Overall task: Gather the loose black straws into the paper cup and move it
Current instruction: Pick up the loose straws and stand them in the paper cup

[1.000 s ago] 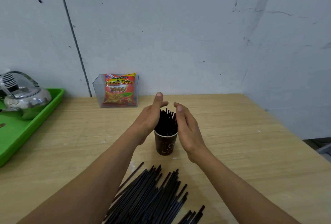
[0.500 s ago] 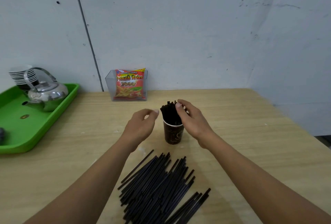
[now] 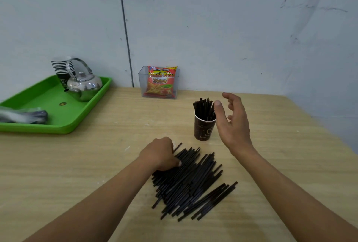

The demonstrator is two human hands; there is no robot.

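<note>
A dark brown paper cup stands upright on the wooden table with a bundle of black straws sticking out of it. A pile of loose black straws lies flat in front of the cup. My left hand rests on the pile's upper left end, its fingers curled down around some of the straws. My right hand hovers just right of the cup, fingers spread, thumb near the cup's straws, holding nothing.
A green tray at the far left holds a steel kettle, a stack of paper cups and a wrapped bundle. A clear box with a snack bag stands against the back wall. The table's edge runs along the right.
My left hand dropped from beside the cup onto the loose straw pile and closed on it. My right hand came off the cup's straws and opened to the right. The camera tilted down.
</note>
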